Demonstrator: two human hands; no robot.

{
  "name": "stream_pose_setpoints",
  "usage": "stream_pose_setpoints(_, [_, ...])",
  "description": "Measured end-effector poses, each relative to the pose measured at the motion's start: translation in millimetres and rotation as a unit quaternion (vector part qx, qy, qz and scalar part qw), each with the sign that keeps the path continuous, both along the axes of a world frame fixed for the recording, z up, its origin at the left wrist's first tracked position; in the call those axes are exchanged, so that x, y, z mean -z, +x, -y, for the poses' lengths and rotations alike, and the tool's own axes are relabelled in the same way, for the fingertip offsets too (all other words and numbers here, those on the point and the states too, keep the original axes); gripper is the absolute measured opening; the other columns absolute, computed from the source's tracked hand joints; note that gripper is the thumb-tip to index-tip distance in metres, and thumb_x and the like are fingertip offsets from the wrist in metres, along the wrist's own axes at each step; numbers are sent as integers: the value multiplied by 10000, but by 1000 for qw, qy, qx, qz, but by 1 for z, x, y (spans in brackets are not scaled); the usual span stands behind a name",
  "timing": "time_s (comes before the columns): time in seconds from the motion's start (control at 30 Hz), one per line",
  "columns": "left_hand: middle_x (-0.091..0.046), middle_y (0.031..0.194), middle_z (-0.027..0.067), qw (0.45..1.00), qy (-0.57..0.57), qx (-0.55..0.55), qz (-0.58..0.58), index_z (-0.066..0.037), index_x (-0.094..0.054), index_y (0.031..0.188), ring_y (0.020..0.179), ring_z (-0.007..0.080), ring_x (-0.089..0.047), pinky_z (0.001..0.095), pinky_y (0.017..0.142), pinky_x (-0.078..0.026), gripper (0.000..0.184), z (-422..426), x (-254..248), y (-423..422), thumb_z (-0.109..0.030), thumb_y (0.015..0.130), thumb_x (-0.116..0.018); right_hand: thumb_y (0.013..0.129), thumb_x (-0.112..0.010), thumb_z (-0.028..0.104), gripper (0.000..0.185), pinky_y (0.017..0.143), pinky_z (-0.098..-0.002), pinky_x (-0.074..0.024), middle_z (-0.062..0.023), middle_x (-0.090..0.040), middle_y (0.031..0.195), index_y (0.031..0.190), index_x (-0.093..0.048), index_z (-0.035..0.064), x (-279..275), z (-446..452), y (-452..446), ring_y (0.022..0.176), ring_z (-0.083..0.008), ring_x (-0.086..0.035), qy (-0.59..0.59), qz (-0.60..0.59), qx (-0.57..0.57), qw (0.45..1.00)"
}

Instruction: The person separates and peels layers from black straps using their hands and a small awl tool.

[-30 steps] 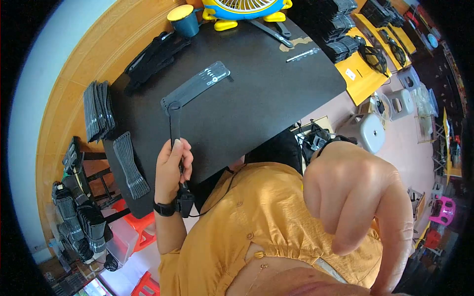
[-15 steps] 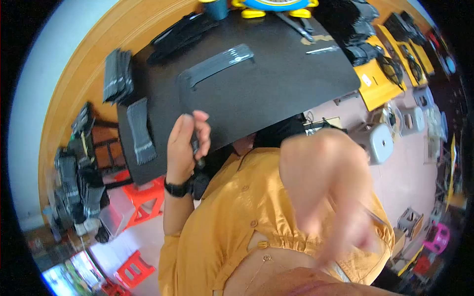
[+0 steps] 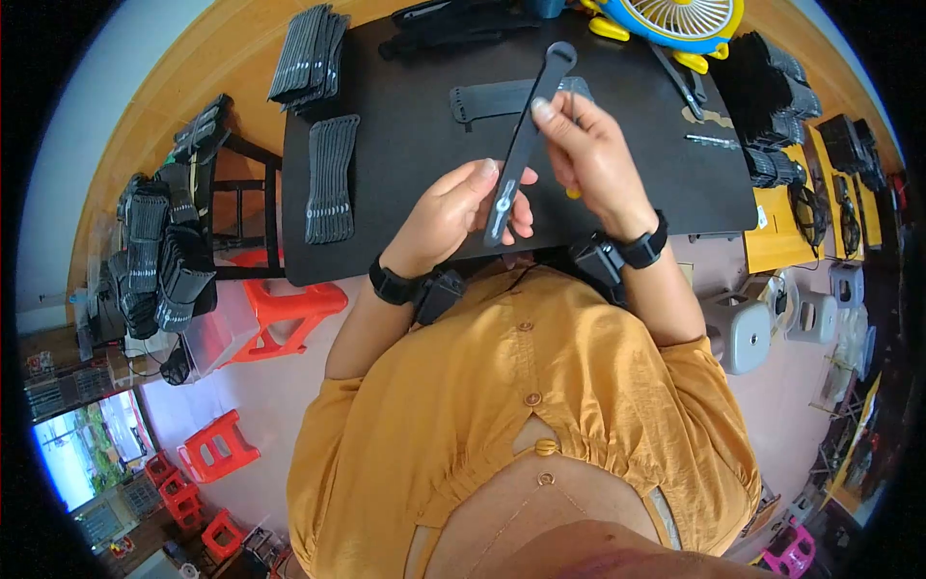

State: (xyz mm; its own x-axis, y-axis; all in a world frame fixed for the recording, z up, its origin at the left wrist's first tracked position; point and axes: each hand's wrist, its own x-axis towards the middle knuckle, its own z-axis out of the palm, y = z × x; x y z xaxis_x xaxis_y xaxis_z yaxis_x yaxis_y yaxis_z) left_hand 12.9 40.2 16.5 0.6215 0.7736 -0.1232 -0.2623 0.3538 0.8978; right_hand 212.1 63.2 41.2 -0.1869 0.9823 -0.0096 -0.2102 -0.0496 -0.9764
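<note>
A dark strap (image 3: 522, 145) with a rounded, ring-like upper end slants above the black table (image 3: 405, 183). My left hand (image 3: 473, 205) is closed on its lower part, where pale markings show. My right hand (image 3: 593, 154) pinches the same strap higher up, between thumb and fingers. Behind the hands a flat dark band in clear wrapping (image 3: 492, 100) lies on the table, partly covered by the strap and my right hand. To the left lies a stack of ribbed grey strips (image 3: 332, 181).
Another stack of grey strips (image 3: 311, 56) stands at the back left. A yellow and blue fan (image 3: 666, 27) and a pen (image 3: 712, 141) are at the back right. Red stools (image 3: 280, 314) stand left, a grey stool (image 3: 741, 333) right.
My right hand has moved from close to the camera to the strap and gripped it. My left hand has shifted right with the strap raised. The view has turned, so the table appears further right.
</note>
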Motion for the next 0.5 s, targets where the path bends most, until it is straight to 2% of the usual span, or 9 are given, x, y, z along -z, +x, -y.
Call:
stream_pose_setpoints(0.07, [-646, 951, 123, 998, -36, 42, 14, 27, -505, 1276, 866, 187, -654, 274, 731, -532, 445, -4, 3, -5, -322, 1061, -332, 985, -580, 264, 226, 390, -199, -259, 68, -431, 542, 830, -527, 107, 3, -10, 3, 409, -35, -369, -17, -23, -8, 1000])
stream_pose_setpoints(0.1, [-647, 1012, 135, 996, -39, 79, 33, 30, -498, 1291, 898, 210, -661, 281, 755, -540, 404, -7, 5, -10, -274, 1047, -393, 985, -580, 264, 226, 390, -199, -259, 68, -431, 542, 830, -527, 107, 5, -15, 4, 409, -35, -369, -20, -21, -9, 1000])
stream_pose_setpoints(0.3, [-629, 1061, 138, 985, -36, 163, 47, 35, -502, 1281, 929, 218, -659, 287, 781, -546, 350, -14, 2, -18, -173, 1000, -506, 996, -556, 293, 246, 385, -197, -267, 53, -438, 523, 837, -524, 108, 9, -31, -3, 392, -47, -373, -13, -20, -20, 1000])
stream_pose_setpoints(0.37, [-629, 1065, 133, 986, -41, 154, 55, 32, -508, 1275, 934, 215, -658, 289, 782, -545, 342, -17, 3, -20, -168, 997, -512, 1000, -543, 314, 244, 384, -195, -280, 33, -518, 586, 891, -548, 95, 12, -35, -4, 403, -41, -389, 9, -15, -25, 1000])
stream_pose_setpoints(0.4, [-629, 1070, 128, 986, -43, 148, 62, 29, -515, 1268, 940, 211, -656, 290, 784, -545, 335, -18, 4, -20, -164, 994, -518, 1000, -543, 314, 244, 384, -195, -280, 33, -518, 586, 891, -548, 95, 8, -35, -5, 403, -41, -389, 7, -15, -28, 999])
stream_pose_setpoints(0.43, [-629, 1070, 128, 987, -44, 144, 62, 29, -515, 1268, 940, 211, -656, 290, 784, -545, 335, -18, 3, -20, -164, 994, -518, 1004, -528, 326, 252, 395, -194, -297, 18, -561, 645, 933, -558, 86, 1, -33, -7, 424, -39, -402, 27, 26, -8, 999])
stream_pose_setpoints(0.5, [-628, 1080, 113, 996, -50, 52, 61, 27, -534, 1244, 948, 201, -652, 282, 788, -541, 316, -20, 0, -21, -161, 990, -525, 1016, -484, 345, 284, 463, -195, -368, -15, -649, 815, 1049, -569, 76, -1, -29, -5, 519, -46, -459, 64, 129, 9, 990])
